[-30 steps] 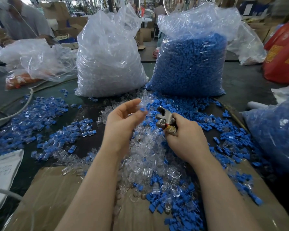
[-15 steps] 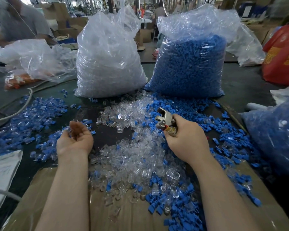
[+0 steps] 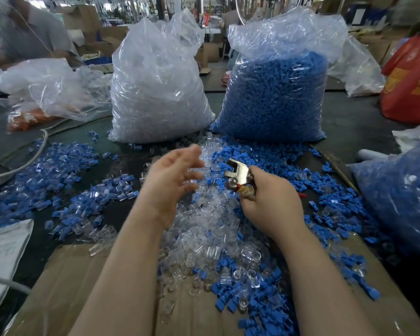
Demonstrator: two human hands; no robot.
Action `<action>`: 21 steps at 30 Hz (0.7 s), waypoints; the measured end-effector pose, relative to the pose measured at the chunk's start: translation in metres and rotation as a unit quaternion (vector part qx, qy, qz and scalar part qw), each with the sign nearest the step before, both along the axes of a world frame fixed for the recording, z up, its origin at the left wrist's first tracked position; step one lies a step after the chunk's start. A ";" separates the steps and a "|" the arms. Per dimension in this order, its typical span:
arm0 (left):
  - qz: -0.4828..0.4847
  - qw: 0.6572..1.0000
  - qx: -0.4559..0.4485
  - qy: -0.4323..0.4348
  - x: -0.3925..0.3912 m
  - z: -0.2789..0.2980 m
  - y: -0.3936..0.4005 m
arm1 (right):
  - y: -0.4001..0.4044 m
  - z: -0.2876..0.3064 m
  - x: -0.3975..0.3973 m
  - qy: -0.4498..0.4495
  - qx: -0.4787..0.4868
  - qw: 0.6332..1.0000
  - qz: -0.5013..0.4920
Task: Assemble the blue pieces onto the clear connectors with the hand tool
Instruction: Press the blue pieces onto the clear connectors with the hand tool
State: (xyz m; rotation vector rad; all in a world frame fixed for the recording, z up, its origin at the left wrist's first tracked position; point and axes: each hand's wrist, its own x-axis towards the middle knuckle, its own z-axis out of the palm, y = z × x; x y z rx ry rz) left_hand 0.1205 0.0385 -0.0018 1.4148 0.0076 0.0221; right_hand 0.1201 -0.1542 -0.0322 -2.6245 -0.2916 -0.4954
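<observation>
Two tall plastic sacks stand at the back of the table (image 3: 364, 132): the sack of clear connectors (image 3: 155, 93) to the left of the sack of blue pieces (image 3: 277, 98), which serves as the landmark. Straight in front of that sack lies the loose pile of clear connectors (image 3: 211, 229) mixed with blue pieces (image 3: 272, 154); the assembled parts (image 3: 58, 170) lie far to its left. The left hand (image 3: 172, 183), half a second ago low over the assembled parts, has swung back over the pile, fingers spread and relaxed, holding nothing. The right hand (image 3: 272, 204) has stayed put, gripping the hand tool (image 3: 238, 175), metal head up.
</observation>
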 end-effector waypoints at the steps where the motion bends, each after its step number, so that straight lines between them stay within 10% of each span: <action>1: -0.038 0.998 0.058 -0.005 -0.002 0.002 -0.010 | 0.000 0.000 0.000 -0.008 -0.006 1.000 0.001; 12: -0.085 0.988 0.118 -0.054 -0.003 -0.006 -0.029 | 0.001 0.003 0.000 -0.050 -0.013 0.998 0.019; 21: -0.007 0.998 -0.009 -0.063 0.001 -0.007 -0.015 | -0.007 0.001 0.000 -0.001 -0.024 0.999 -0.040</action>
